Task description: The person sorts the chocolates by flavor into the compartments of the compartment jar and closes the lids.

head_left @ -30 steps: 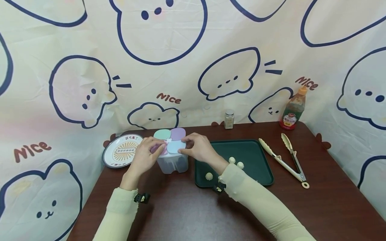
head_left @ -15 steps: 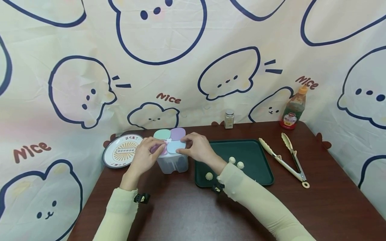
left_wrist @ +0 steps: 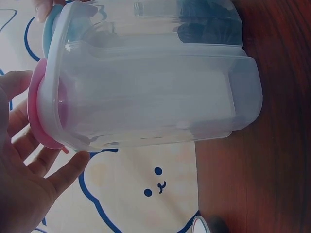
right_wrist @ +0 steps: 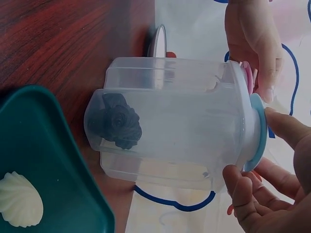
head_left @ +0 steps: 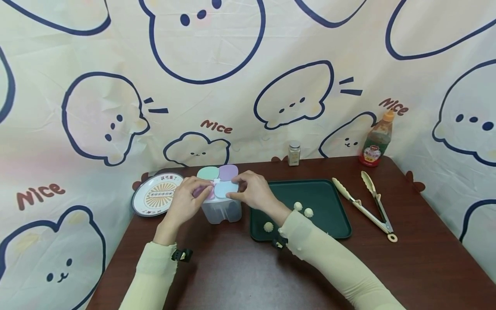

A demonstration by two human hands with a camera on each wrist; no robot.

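Near the tabletop's rear-left corner, left hand (head_left: 186, 200) is steadying the clear container (head_left: 221, 210) at its pink lid flap (left_wrist: 36, 114) while right hand (head_left: 253, 190) is pinching the blue flap (head_left: 226, 188).

Bottle (head_left: 376, 140) label too small

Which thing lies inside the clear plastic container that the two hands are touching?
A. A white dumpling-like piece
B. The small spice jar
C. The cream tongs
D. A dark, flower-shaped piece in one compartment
D: through the wall of the clear container, the right wrist view shows a dark flower-shaped piece near its bottom, while the white pieces lie outside on the green tray.
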